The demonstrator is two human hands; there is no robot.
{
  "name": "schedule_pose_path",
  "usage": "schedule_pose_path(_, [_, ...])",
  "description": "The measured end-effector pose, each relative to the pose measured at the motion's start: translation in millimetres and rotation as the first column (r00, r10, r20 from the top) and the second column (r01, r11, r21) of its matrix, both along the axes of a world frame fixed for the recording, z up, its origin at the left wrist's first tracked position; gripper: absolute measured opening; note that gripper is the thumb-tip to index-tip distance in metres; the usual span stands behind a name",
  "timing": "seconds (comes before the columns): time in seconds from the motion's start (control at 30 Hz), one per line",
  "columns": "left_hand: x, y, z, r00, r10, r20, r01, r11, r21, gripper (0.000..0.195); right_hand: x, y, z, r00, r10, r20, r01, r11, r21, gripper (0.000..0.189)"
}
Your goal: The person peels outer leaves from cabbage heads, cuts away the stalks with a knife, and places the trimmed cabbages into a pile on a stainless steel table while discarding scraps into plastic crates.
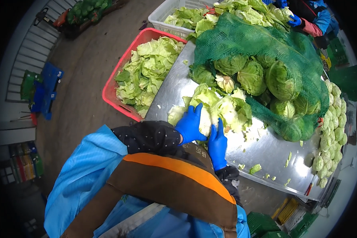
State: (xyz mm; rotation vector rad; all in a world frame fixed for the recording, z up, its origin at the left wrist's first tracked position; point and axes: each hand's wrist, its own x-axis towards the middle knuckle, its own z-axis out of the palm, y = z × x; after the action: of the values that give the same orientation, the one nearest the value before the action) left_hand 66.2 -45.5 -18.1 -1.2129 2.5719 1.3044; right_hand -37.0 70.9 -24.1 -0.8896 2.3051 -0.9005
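Observation:
Both my hands wear blue gloves and lie among loose pale green cabbage leaves (226, 111) at the near edge of a stainless steel table (273, 151). My left hand (190, 124) presses on the leaves from the left, thumb and fingers spread. My right hand (217, 144) touches the leaves' near side, fingers pointing away from me. Whether either hand grips a leaf is unclear. Just beyond, whole green cabbages (251, 78) lie in and at the mouth of a green mesh bag (273, 44).
Left of the table, a red crate (117, 71) holds cabbage leaves; a white basket (166, 25) of leaves stands behind it. Small trimmed cabbages (330, 134) are piled along the right edge. A co-worker's gloved hand (294, 20) is at the far right. A red-handled tool (308, 189) lies near the right corner.

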Motion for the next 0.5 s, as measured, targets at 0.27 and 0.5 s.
schedule_pose_path(0.27, [13,-1,-1,0.996,-0.015,-0.089,0.017,1.0,0.026,0.12,-13,-11,20,0.996,0.002,-0.094,-0.002,1.0,0.009,0.041])
schedule_pose_path(0.5, [44,-27,-4,0.925,-0.24,-0.294,0.258,0.966,0.025,0.114,-65,-20,-25,0.972,-0.051,-0.231,0.057,0.998,0.019,0.034])
